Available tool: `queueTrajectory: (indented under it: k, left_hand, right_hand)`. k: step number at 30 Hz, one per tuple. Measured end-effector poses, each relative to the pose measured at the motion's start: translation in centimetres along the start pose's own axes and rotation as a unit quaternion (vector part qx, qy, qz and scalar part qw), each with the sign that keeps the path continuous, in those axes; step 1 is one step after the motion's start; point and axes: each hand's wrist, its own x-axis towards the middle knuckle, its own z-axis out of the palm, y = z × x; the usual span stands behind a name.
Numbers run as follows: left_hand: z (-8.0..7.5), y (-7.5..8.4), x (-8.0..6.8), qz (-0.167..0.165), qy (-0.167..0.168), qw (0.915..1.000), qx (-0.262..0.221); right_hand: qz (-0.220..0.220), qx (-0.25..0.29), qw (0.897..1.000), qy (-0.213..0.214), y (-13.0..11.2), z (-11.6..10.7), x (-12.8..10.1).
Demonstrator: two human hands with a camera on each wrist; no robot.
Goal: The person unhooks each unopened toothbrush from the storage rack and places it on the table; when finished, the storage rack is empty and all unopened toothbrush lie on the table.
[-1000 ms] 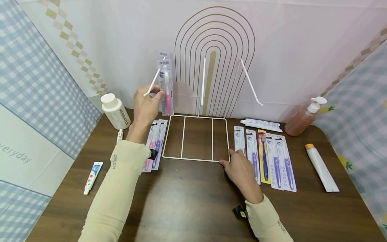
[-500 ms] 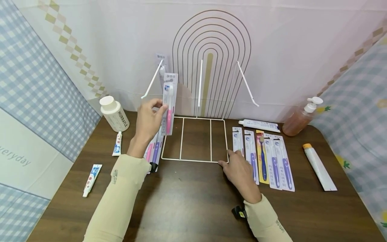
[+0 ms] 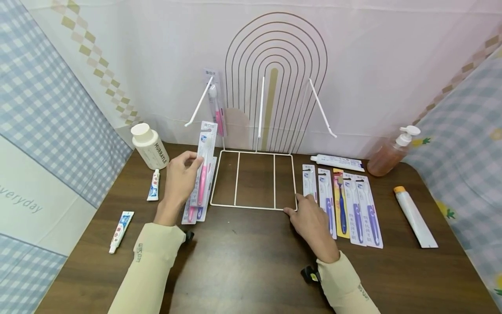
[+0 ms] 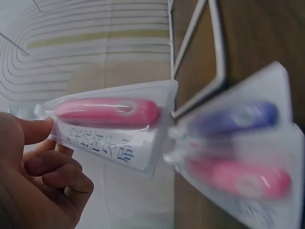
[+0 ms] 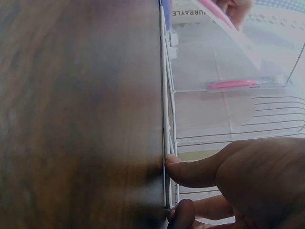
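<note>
My left hand pinches a packaged pink toothbrush by its left edge, tilted over two more packs lying on the table left of the white wire rack. In the left wrist view the held pack is in front of those lying packs. Another pink toothbrush pack hangs on the rack's left hook. My right hand rests on the table, its thumb and a fingertip touching the front right corner of the rack's base.
Right of the rack lies a row of several toothbrush packs, a toothpaste tube, a pump bottle and an orange-capped tube. A white bottle and two small tubes lie at the left.
My left hand has pulled one pink toothbrush pack off the left hook and lowered it towards the packs on the table. One pack stays on the hook. My right hand has not moved.
</note>
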Motion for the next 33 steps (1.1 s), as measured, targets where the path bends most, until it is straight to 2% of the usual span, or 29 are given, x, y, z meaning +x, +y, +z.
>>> queueTrajectory:
  k: [12,14,16,19,23,25,28,30,33]
  left_hand:
    - [-1.8,-3.9,-0.8,-0.049,-0.001,0.9981,0.038]
    - [-2.0,-4.9,-0.8,-0.059,-0.003,0.9974,0.041]
    - [-1.9,-7.1,-0.3,-0.067,-0.002,0.9969,0.042]
    - [-2.1,-9.2,0.1,-0.089,-0.024,0.9949,0.041]
    - [-2.2,-10.9,0.6,-0.114,-0.069,0.9900,0.048]
    - [-1.9,-12.7,1.2,-0.115,-0.087,0.9876,0.062]
    - [-1.4,-15.6,2.2,-0.115,-0.096,0.9858,0.076]
    - [-1.2,-16.3,2.6,-0.117,-0.104,0.9845,0.079]
    - [-1.2,-16.2,2.7,-0.120,-0.109,0.9838,0.077]
  right_hand:
    - [0.002,0.003,1.000,-0.008,0.2,-0.3,-0.1]
    - [0.000,0.006,1.000,-0.007,0.2,-0.2,-0.1]
    - [-0.002,0.009,1.000,-0.007,0.2,-0.2,-0.1]
    - [-0.005,0.010,1.000,-0.005,0.1,-0.2,-0.1]
    - [-0.004,0.009,1.000,-0.005,-0.1,-0.2,-0.1]
    - [-0.002,0.009,1.000,-0.008,-0.1,-0.2,0.0]
    - [-0.003,0.010,1.000,-0.007,0.4,0.3,0.4]
    - [-0.008,0.007,1.000,0.000,0.9,0.8,0.7]
    - [-0.012,0.003,1.000,0.006,1.1,0.9,0.7]
